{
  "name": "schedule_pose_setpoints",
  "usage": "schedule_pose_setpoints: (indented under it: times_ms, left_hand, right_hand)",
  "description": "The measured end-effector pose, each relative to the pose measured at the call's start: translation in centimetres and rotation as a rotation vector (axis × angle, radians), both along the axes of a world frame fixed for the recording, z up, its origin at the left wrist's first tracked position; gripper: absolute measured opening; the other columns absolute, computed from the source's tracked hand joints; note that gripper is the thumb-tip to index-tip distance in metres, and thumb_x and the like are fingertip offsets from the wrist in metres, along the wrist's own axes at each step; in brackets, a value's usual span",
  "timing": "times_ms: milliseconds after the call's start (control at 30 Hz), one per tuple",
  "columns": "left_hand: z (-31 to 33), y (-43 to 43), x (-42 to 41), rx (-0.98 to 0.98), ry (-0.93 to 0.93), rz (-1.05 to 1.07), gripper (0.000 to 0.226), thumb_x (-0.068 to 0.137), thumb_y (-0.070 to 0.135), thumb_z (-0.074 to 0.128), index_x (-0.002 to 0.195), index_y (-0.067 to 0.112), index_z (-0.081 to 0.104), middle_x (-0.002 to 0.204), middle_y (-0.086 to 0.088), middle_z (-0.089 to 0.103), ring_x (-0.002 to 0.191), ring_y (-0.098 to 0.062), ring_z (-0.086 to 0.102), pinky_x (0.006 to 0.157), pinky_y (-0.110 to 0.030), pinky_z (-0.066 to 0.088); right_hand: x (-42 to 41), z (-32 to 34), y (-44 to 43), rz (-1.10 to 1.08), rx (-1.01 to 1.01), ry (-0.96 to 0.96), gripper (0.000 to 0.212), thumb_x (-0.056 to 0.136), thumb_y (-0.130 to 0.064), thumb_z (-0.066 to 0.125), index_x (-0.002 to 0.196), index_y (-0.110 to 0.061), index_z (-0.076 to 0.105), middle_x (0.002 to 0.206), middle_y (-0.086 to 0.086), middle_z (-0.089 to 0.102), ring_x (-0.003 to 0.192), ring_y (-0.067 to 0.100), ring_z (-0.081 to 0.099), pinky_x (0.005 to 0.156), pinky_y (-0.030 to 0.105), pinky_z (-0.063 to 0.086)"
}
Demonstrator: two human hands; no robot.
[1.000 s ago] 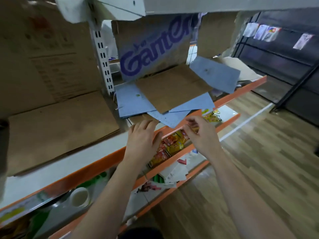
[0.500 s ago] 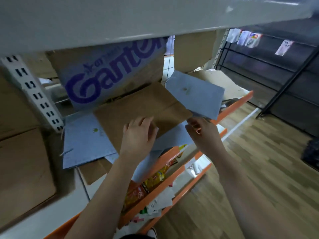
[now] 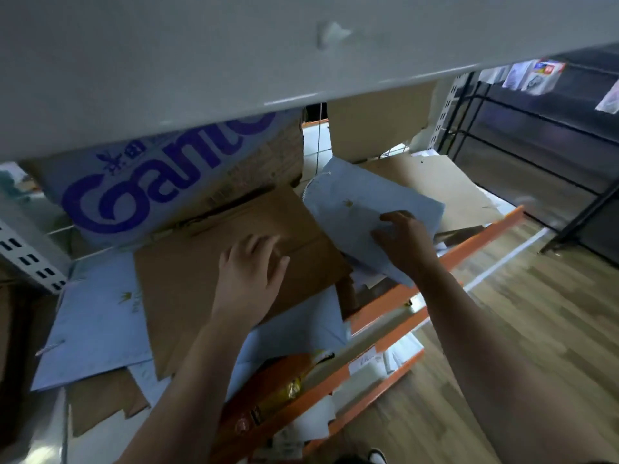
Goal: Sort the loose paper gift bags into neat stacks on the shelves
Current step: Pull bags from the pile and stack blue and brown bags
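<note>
As left hand [image 3: 249,279] presses kraft bag [image 3: 187,289], right hand [image 3: 407,242] grips blue bag [image 3: 361,202] (matte).

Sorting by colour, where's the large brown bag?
Head view, centre: the brown bag lies under the left hand, atop blue bags, before the printed box.

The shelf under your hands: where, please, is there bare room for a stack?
Only the white shelf corner, front-left of the bag pile, looks bare. The middle is crowded: left hand on the brown bag, right hand gripping a blue bag.
</note>
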State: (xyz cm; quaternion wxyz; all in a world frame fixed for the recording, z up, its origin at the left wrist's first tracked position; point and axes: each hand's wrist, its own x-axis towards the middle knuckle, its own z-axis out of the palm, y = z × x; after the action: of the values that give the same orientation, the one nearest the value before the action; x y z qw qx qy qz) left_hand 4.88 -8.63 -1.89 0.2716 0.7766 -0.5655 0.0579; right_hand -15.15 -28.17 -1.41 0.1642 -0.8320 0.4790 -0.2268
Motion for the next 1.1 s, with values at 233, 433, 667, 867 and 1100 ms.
schedule_pose_setpoints:
  times_ms: [233,433,667,867,1100]
  left_hand:
    - [-0.2,-3.5,-3.4,0.024,0.013,0.221,0.050,0.090,0.046,0.037,0.118,0.013,0.062,0.110,-0.005,0.064,0.102,-0.026,0.059,0.084,-0.041,0.045]
    - [-0.9,-4.7,-6.1,0.016,0.055,0.345,0.048,0.091,0.045,0.041,0.120,0.013,0.061,0.095,-0.003,0.063,0.088,-0.025,0.060,0.079,-0.044,0.050]
    - [-1.4,-5.7,-8.6,0.000,0.043,0.428,0.048,0.090,0.044,0.041,0.120,0.012,0.061,0.101,-0.008,0.065,0.084,-0.027,0.062,0.078,-0.044,0.051]
    - [-1.2,-6.1,-10.3,-0.015,0.022,0.476,0.045,0.091,0.040,0.044,0.122,0.012,0.060,0.108,-0.010,0.064,0.095,-0.029,0.060,0.084,-0.046,0.048]
    - [-1.5,-3.5,-8.4,0.045,0.001,0.601,0.038,0.093,0.038,0.051,0.119,0.013,0.062,0.110,-0.007,0.062,0.097,-0.029,0.060,0.081,-0.045,0.048]
  right_hand:
    - [-0.6,0.4,-8.6,0.088,0.048,0.222,0.072,0.077,-0.058,0.068,0.125,-0.006,0.053,0.130,0.019,0.053,0.117,0.040,0.049,0.097,0.045,0.041]
    - [-0.8,0.3,-11.2,0.101,0.070,0.251,0.100,0.065,-0.071,0.070,0.132,-0.003,0.043,0.129,0.021,0.047,0.119,0.042,0.042,0.097,0.045,0.038]
    - [-2.1,0.5,-12.6,0.085,0.197,0.034,0.094,0.065,-0.063,0.077,0.132,-0.006,0.045,0.129,0.015,0.050,0.118,0.036,0.050,0.094,0.044,0.045]
    - [-4.0,0.8,-14.0,0.048,0.241,-0.100,0.065,0.076,-0.055,0.072,0.116,-0.007,0.057,0.116,0.013,0.063,0.104,0.035,0.058,0.073,0.034,0.042]
    - [-5.7,-0.3,-14.2,-0.012,0.314,-0.351,0.064,0.078,-0.058,0.068,0.109,-0.003,0.059,0.109,0.014,0.064,0.101,0.035,0.059,0.077,0.037,0.046]
